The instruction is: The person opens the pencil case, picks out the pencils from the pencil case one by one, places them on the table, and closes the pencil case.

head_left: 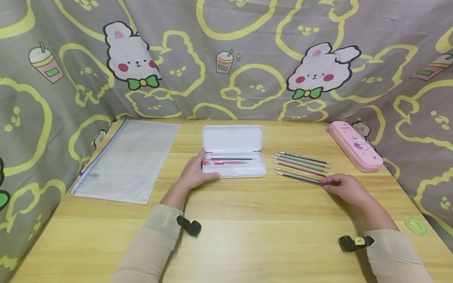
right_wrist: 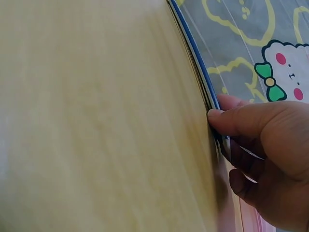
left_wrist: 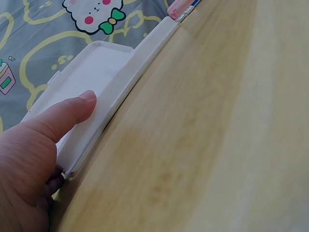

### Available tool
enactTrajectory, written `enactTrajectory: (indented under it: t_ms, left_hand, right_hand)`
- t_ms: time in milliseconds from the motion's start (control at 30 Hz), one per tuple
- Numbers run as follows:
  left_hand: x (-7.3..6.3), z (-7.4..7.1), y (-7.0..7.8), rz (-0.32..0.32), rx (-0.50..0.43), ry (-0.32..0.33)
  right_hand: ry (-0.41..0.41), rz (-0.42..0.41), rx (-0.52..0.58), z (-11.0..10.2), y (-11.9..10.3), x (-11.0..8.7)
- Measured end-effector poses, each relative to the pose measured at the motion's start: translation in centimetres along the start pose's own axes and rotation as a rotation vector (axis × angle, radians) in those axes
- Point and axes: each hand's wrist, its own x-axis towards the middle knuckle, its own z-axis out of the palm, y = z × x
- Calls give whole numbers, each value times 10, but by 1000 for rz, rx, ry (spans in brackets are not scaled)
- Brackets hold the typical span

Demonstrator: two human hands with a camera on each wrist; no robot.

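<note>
An open white pencil case point(head_left: 255, 162) lies mid-table, its lid point(head_left: 232, 138) raised at the back. Inside it are a dark pencil point(head_left: 230, 158) and red pens point(head_left: 226, 162). My left hand point(head_left: 196, 171) holds the case by its left end; in the left wrist view the thumb point(left_wrist: 77, 111) lies across its front wall. To the right of the case, several pencils lie side by side in a slanted row. My right hand point(head_left: 345, 188) pinches the right end of the nearest dark pencil point(head_left: 298, 178) between thumb and fingers. The right wrist view shows the pencils edge-on, a blue one point(right_wrist: 193, 50) on top.
A translucent mesh zip pouch point(head_left: 127, 161) lies flat on the left. At the back right is a closed pink pencil case point(head_left: 355, 147) with a rabbit picture. A green ring point(head_left: 415, 226) lies near the right edge. Patterned cloth point(head_left: 177, 78) hangs around the wooden table point(head_left: 247, 228).
</note>
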Motion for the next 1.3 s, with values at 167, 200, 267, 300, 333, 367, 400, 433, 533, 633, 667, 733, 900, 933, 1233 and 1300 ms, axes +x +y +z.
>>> enactTrajectory:
  t_ms: [167,200,267,300,333,367,400,433,533,633,667,733,900,933,1233,1300]
  left_hand:
    - [0,0,0,-2,4,-2]
    - [0,0,0,-3,5,-2]
    - [0,0,0,-4,7,-3]
    - [-1,0,0,-3,8,-4]
    - [-1,0,0,-4,7,-4]
    - [-1,0,0,-6,5,-4]
    - [-1,0,0,-7,3,-4]
    - [-1,0,0,-7,2,-4]
    - [-1,1,0,-8,-2,-2]
    - [0,1,0,-4,-4,2]
    - [0,1,0,-3,-5,5]
    - [0,1,0,-2,-2,6]
    - [-1,0,1,-6,0,0]
    - [-2,0,1,-7,-1,-1]
    - [-1,0,1,-19,-2,-6]
    - [-1,0,1,-20,0,-6]
  right_hand:
    - [-3,0,0,-1,0,0]
    - [-4,0,2,-1,0,0]
    - [-7,-3,8,0,0,0]
    - [-8,0,9,0,1,0]
    - [-9,0,8,0,1,0]
    - [-9,-1,7,0,1,0]
    - [-11,0,5,0,1,0]
    - [-12,0,5,0,1,0]
    - [-14,8,10,0,0,1]
    - [-17,7,45,-2,-4,4]
    - [-14,5,50,-2,-6,5]
    - [-9,-2,58,-3,-13,10]
    - [21,-53,51,-1,-37,29]
    - [27,-64,47,1,-43,34]
    - [-17,-99,107,22,-93,79]
    - [-27,-118,137,29,-103,88]
